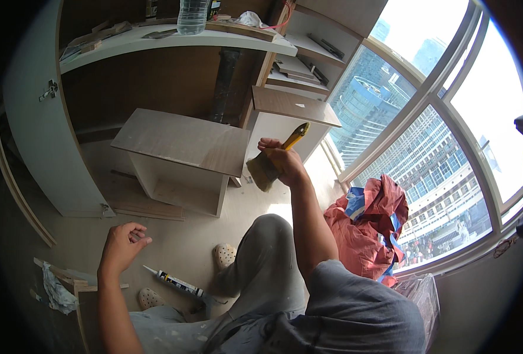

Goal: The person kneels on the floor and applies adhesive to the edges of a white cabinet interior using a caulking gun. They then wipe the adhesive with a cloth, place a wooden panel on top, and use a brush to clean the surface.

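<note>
My right hand (285, 162) is raised in the middle, closed round the yellow handle of a wide paintbrush (263, 173). The bristles point down to the left and the handle's end points up to the right. Just beyond the brush is a small low cabinet (182, 141) with a dusty brown top and an open white front. The brush overlaps its right corner in view; whether they touch I cannot tell. Lower left, my left hand (124, 243) hangs in the air, loosely curled, thumb apart, with nothing visible in it.
A caulking gun with a tube (180, 284) lies on the floor by my shoes. A white door panel (43, 118) stands left. A cluttered shelf (155, 42) with a water bottle (192, 16) spans the back. Red sheeting (370, 227) is heaped by the window, right.
</note>
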A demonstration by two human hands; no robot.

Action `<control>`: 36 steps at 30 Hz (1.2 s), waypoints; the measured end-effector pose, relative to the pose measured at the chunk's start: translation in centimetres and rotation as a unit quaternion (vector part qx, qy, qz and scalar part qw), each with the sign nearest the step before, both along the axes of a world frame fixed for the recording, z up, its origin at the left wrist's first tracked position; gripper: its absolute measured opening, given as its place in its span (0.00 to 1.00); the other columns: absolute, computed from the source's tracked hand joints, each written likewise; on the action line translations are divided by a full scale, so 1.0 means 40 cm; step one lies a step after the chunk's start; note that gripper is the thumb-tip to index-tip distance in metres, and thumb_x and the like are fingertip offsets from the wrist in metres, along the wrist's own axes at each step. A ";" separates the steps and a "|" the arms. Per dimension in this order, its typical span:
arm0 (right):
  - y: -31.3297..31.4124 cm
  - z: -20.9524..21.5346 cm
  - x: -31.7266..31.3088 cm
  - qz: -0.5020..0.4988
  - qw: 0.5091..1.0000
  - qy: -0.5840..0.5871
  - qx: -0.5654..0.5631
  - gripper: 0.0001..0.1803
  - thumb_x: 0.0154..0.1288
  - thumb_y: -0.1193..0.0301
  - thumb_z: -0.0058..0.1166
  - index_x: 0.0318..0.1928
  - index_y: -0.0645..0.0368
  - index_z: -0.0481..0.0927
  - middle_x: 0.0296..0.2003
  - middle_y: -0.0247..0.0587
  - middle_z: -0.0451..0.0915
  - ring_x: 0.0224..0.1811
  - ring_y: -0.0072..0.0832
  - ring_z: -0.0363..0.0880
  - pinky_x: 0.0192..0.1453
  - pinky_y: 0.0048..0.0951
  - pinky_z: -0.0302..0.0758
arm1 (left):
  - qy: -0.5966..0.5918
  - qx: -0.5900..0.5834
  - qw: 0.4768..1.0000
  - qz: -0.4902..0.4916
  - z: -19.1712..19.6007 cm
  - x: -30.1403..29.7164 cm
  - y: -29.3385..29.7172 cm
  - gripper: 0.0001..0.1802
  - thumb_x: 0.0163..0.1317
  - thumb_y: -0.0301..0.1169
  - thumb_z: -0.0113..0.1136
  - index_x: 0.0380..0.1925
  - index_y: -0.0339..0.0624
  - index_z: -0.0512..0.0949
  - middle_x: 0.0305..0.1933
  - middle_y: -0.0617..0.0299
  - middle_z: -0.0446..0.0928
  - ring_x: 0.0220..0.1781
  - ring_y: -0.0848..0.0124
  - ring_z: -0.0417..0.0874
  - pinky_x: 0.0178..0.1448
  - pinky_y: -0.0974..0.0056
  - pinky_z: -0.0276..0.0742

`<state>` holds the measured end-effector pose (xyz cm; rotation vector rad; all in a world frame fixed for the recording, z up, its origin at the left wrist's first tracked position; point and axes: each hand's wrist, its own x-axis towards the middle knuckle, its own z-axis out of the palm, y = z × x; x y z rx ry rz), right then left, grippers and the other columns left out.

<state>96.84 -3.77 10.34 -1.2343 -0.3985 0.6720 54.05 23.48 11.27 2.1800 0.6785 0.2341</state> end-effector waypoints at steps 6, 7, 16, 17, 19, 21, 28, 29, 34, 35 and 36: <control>0.117 -0.132 -0.064 -0.062 0.994 -0.045 -0.080 0.16 0.71 0.63 0.61 0.49 0.64 0.82 0.32 0.31 0.77 0.33 0.22 0.76 0.39 0.28 0.74 | -0.003 0.011 1.000 -0.001 -0.005 0.020 -0.035 0.17 0.59 0.27 0.75 0.47 0.32 0.85 0.38 0.57 0.87 0.35 0.73 0.82 0.43 0.65 0.81; 0.138 -0.164 -0.078 -0.066 0.991 -0.020 -0.115 0.17 0.70 0.59 0.62 0.44 0.63 0.82 0.29 0.30 0.77 0.29 0.21 0.75 0.34 0.29 0.72 | -0.015 0.004 1.000 0.005 -0.008 0.016 -0.045 0.17 0.59 0.26 0.75 0.47 0.32 0.85 0.38 0.57 0.87 0.35 0.74 0.82 0.43 0.65 0.81; 0.172 -0.226 -0.108 -0.039 0.995 0.060 -0.075 0.28 0.74 0.51 0.59 0.52 0.69 0.81 0.36 0.47 0.87 0.38 0.36 0.86 0.42 0.38 0.81 | -0.052 -0.044 0.995 0.076 -0.074 -0.104 -0.135 0.16 0.63 0.24 0.72 0.49 0.30 0.84 0.40 0.59 0.86 0.37 0.77 0.82 0.45 0.68 0.81; 0.173 -0.223 -0.126 -0.050 0.991 0.070 -0.104 0.29 0.75 0.51 0.59 0.53 0.70 0.81 0.38 0.48 0.87 0.39 0.36 0.86 0.43 0.38 0.81 | -0.053 -0.051 0.994 0.080 -0.081 -0.113 -0.140 0.15 0.63 0.24 0.72 0.49 0.30 0.84 0.40 0.58 0.86 0.37 0.76 0.82 0.46 0.68 0.81; 0.167 -0.211 -0.155 -0.017 0.992 0.092 -0.090 0.24 0.76 0.55 0.60 0.51 0.68 0.82 0.40 0.47 0.88 0.39 0.35 0.88 0.43 0.34 0.82 | -0.055 -0.052 0.994 0.081 -0.092 -0.119 -0.142 0.15 0.63 0.24 0.71 0.49 0.30 0.83 0.40 0.58 0.86 0.36 0.76 0.82 0.46 0.68 0.81; 0.154 -0.201 -0.199 -0.001 0.988 0.125 -0.092 0.22 0.76 0.56 0.60 0.49 0.67 0.82 0.39 0.45 0.88 0.38 0.35 0.89 0.43 0.31 0.82 | -0.056 -0.044 0.994 0.080 -0.098 -0.122 -0.140 0.15 0.64 0.24 0.71 0.49 0.30 0.83 0.39 0.58 0.86 0.36 0.76 0.82 0.45 0.68 0.81; 0.120 -0.192 -0.437 0.015 0.982 0.153 -0.107 0.23 0.75 0.53 0.61 0.36 0.63 0.85 0.32 0.41 0.86 0.35 0.31 0.83 0.45 0.35 0.78 | -0.069 -0.089 0.991 0.078 -0.106 -0.103 -0.136 0.15 0.66 0.25 0.70 0.50 0.30 0.83 0.39 0.60 0.85 0.37 0.77 0.82 0.45 0.69 0.81; 0.119 -0.191 -0.466 0.026 0.980 0.146 -0.129 0.24 0.76 0.52 0.60 0.38 0.64 0.86 0.33 0.41 0.86 0.35 0.31 0.83 0.45 0.34 0.78 | -0.076 -0.100 0.989 0.073 -0.107 -0.095 -0.137 0.15 0.66 0.25 0.70 0.50 0.30 0.83 0.39 0.60 0.85 0.37 0.77 0.82 0.45 0.69 0.81; 0.117 -0.185 -0.567 0.039 0.983 0.155 -0.092 0.23 0.77 0.50 0.58 0.38 0.60 0.84 0.36 0.40 0.86 0.41 0.28 0.82 0.52 0.33 0.77 | -0.062 -0.107 0.991 0.052 -0.105 -0.066 -0.149 0.17 0.66 0.27 0.71 0.52 0.31 0.83 0.40 0.59 0.87 0.38 0.77 0.84 0.46 0.69 0.82; 0.112 -0.185 -0.568 0.033 0.983 0.147 -0.101 0.24 0.77 0.50 0.58 0.38 0.60 0.85 0.37 0.40 0.86 0.41 0.28 0.82 0.53 0.32 0.77 | -0.059 -0.104 0.992 0.050 -0.104 -0.062 -0.153 0.18 0.66 0.28 0.72 0.53 0.31 0.83 0.40 0.59 0.87 0.38 0.77 0.84 0.47 0.69 0.82; 0.109 -0.185 -0.566 0.039 0.981 0.140 -0.129 0.24 0.77 0.49 0.58 0.37 0.60 0.85 0.37 0.40 0.87 0.41 0.28 0.82 0.53 0.31 0.76 | -0.039 -0.102 0.992 0.069 -0.100 -0.061 -0.155 0.18 0.66 0.29 0.72 0.53 0.32 0.83 0.41 0.58 0.88 0.38 0.77 0.84 0.47 0.69 0.82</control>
